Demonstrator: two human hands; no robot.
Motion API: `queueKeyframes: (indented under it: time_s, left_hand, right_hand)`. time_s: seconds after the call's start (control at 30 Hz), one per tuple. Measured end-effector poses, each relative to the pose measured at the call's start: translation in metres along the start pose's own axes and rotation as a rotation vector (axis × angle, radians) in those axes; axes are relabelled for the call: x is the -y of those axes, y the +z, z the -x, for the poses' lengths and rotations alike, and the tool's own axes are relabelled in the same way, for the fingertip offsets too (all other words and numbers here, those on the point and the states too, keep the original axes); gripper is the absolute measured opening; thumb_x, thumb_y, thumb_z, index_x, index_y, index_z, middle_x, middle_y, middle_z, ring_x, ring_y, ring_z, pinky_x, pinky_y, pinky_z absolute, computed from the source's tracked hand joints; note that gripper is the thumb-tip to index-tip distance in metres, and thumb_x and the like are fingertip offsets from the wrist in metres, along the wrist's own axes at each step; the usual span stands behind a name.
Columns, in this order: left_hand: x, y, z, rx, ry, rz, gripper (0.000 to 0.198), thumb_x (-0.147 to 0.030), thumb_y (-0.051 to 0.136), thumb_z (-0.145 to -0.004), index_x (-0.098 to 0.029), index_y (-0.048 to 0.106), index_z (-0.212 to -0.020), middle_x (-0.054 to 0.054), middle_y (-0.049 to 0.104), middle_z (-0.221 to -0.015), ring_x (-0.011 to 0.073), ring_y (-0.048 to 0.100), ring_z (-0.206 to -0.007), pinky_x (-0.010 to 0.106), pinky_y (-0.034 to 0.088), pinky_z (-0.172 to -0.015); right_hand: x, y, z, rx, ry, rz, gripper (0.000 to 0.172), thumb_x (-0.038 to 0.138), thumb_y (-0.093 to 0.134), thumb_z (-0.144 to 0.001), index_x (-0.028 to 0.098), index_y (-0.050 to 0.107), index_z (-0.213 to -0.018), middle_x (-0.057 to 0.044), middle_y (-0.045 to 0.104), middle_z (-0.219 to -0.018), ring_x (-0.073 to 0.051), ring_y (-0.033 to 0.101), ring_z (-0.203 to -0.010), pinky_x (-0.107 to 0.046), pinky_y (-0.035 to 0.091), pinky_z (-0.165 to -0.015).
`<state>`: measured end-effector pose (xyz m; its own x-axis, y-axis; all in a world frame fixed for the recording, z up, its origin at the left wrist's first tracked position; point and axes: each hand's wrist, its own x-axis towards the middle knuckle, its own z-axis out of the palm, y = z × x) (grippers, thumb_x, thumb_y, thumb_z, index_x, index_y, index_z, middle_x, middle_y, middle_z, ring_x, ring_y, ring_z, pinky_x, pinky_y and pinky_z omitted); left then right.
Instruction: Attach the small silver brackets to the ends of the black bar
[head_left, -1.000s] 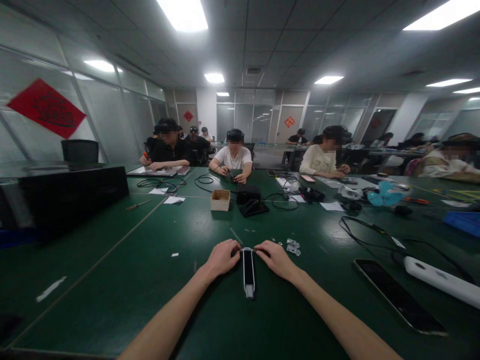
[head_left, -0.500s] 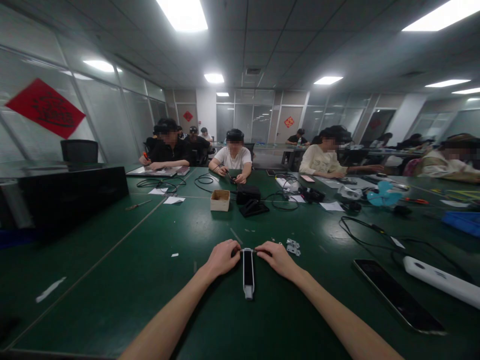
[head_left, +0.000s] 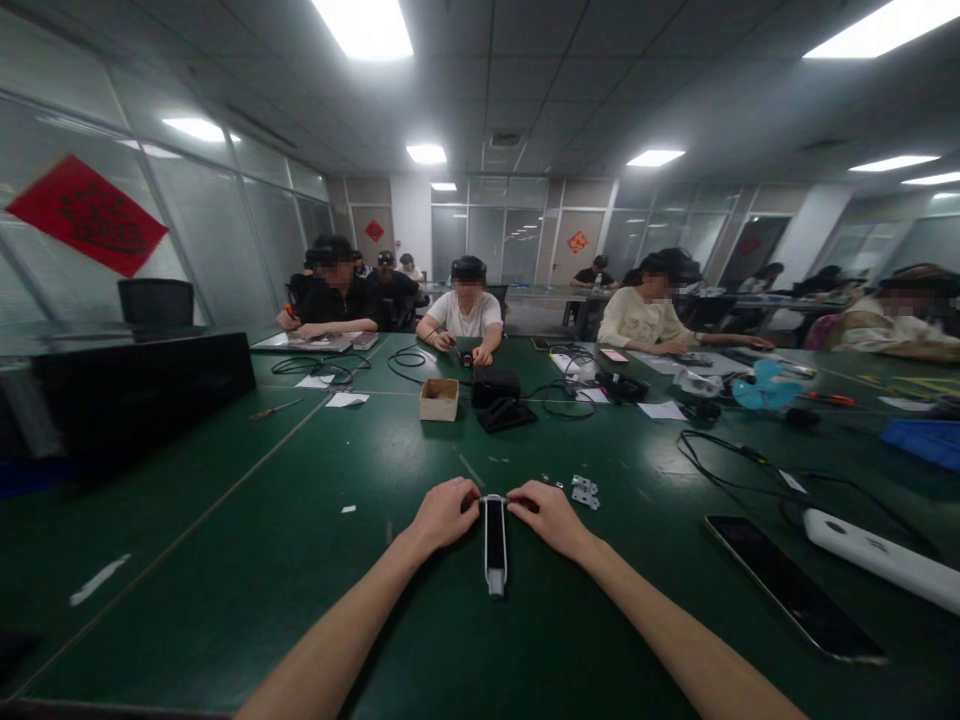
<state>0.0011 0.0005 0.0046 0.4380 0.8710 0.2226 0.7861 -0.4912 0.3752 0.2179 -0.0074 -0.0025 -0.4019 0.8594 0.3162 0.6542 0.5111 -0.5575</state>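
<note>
A slim white device with a dark face (head_left: 494,544) lies lengthwise on the green table (head_left: 300,560) straight in front of me. My left hand (head_left: 442,512) curls against the left side of its far end, fingers bent. My right hand (head_left: 546,515) presses the right side of the same end, fingers curled in as well. Both hands pinch the device's far tip between them. A few small metal parts (head_left: 584,491) lie just right of my right hand.
A dark phone (head_left: 791,586) and a white power strip (head_left: 881,560) with black cables lie at right. A small cardboard box (head_left: 439,398) and a black case (head_left: 501,400) stand farther ahead. A black box (head_left: 142,385) sits at left. Several people work across the table.
</note>
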Motion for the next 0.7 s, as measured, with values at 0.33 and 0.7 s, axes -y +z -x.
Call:
queueKeyframes:
  time_s: [0.33, 0.7]
  left_hand:
    - [-0.0019, -0.0025, 0.0008, 0.000, -0.001, 0.014, 0.016, -0.022, 0.047, -0.083, -0.018, 0.062, -0.087, 0.004, 0.063, -0.085, 0.0178, 0.059, -0.078, 0.026, 0.044, -0.068]
    - [0.0004, 0.0000, 0.0005, -0.001, 0.005, 0.011, 0.015, -0.021, 0.048, -0.084, -0.018, 0.062, -0.087, 0.004, 0.062, -0.084, 0.0170, 0.058, -0.077, 0.025, 0.043, -0.067]
  right_hand:
    - [0.0039, -0.0018, 0.0005, 0.005, 0.019, -0.022, 0.017, 0.025, 0.056, -0.085, 0.016, 0.067, -0.095, -0.004, 0.064, -0.089, -0.014, 0.058, -0.077, -0.027, 0.050, -0.070]
    - [0.0062, -0.0025, 0.0006, -0.015, 0.014, -0.015, 0.017, 0.023, 0.056, -0.082, 0.016, 0.065, -0.095, -0.004, 0.063, -0.088, -0.015, 0.058, -0.078, -0.028, 0.049, -0.072]
